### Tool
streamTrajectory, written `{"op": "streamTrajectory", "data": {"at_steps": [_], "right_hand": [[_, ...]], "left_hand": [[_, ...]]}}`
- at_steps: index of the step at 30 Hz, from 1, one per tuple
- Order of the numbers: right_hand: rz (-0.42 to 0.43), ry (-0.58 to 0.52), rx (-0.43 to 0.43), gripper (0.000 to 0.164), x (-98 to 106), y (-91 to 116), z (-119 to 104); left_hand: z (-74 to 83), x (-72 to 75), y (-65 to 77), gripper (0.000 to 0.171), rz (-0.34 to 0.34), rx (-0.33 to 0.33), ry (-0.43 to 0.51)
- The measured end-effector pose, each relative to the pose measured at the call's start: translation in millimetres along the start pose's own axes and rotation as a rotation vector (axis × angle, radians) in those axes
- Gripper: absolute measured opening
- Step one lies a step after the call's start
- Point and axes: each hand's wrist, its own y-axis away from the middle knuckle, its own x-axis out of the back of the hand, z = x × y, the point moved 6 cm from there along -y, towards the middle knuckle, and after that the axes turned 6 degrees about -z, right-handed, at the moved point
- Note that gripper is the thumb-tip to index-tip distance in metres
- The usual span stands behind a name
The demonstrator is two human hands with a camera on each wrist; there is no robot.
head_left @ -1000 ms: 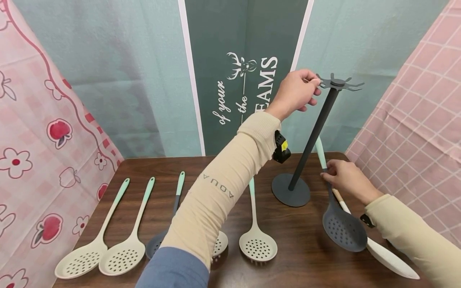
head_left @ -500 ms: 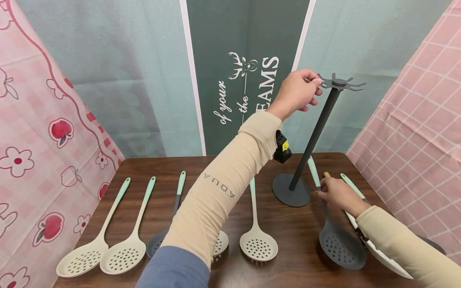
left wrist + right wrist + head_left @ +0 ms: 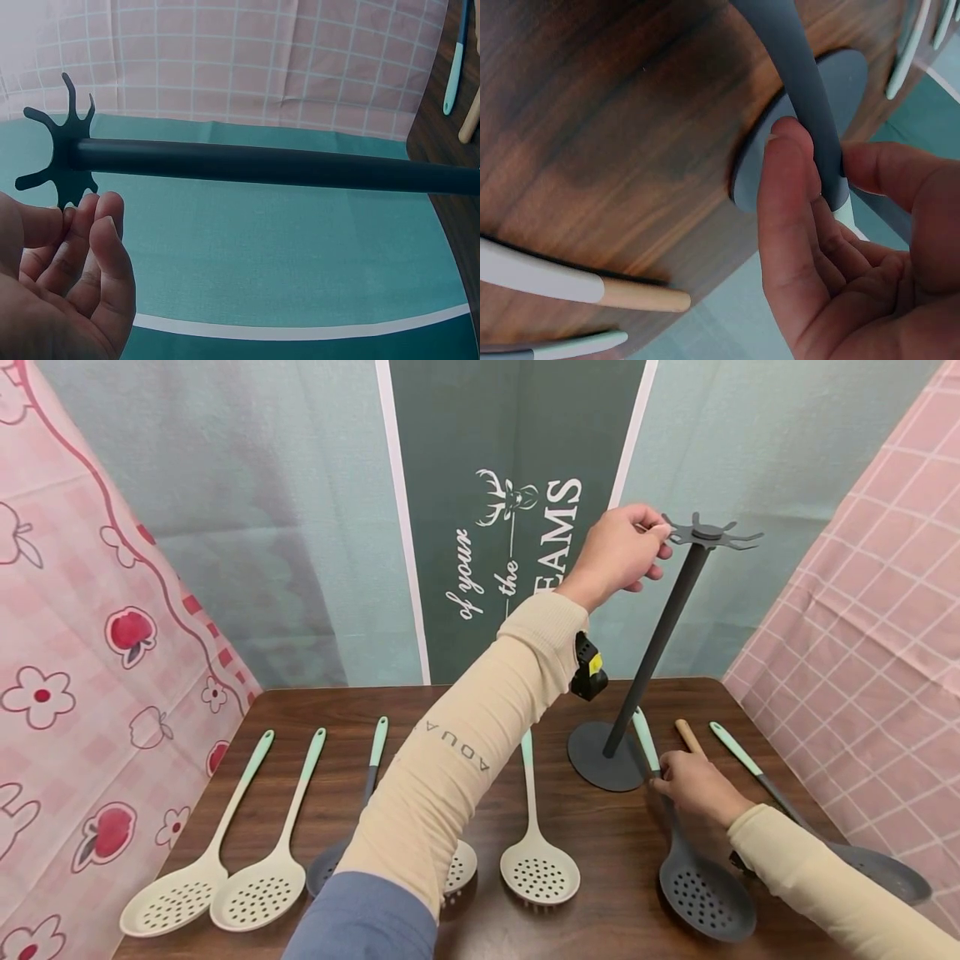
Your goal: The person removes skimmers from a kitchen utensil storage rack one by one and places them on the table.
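A dark grey utensil stand with a round base and a hooked top rises at the right of the table. My left hand pinches one of its hooks between thumb and fingers, as the left wrist view confirms at the hooked top. In my right hand is a dark grey skimmer with a mint handle end, pinched at the handle. The right wrist view shows its grey shaft between thumb and fingers, with the stand's base behind it.
Right of the held skimmer lie a wooden-handled utensil and another grey utensil, both partly hidden by the right arm. Cream skimmers and a grey one lie at the left; another cream skimmer is near the middle.
My right hand has brought the grey skimmer down and to the left, nearer the stand's base, uncovering the utensils at the right. The left hand keeps its grip on the hook.
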Motion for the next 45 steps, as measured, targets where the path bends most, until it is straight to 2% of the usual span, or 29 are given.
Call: {"op": "streamTrajectory", "data": {"at_steps": [4,10,17,24,34,45], "right_hand": [[0.018,0.031,0.026,0.014,-4,1,-1],[0.035,0.057,0.018,0.017,-9,1,0],[0.034,0.043,0.003,0.012,-14,0,1],[0.028,0.017,-0.028,0.015,-18,-2,4],[0.021,-0.008,-0.023,0.018,-23,-5,6],[0.017,0.037,-0.064,0.016,-21,-7,5]], "left_hand": [[0.0,-0.7,0.2,0.011,0.0,0.0,0.004],[0.1,-0.7,0.6,0.011,0.007,-0.003,-0.002],[0.5,-0.8,1.5,0.011,0.007,-0.012,-0.003],[0.8,-1.0,1.2,0.011,0.014,-0.011,-0.003],[1.8,-1.8,1.1,0.012,0.025,-0.005,-0.003],[3.5,-2.5,0.3,0.014,0.044,-0.004,-0.06]]}}
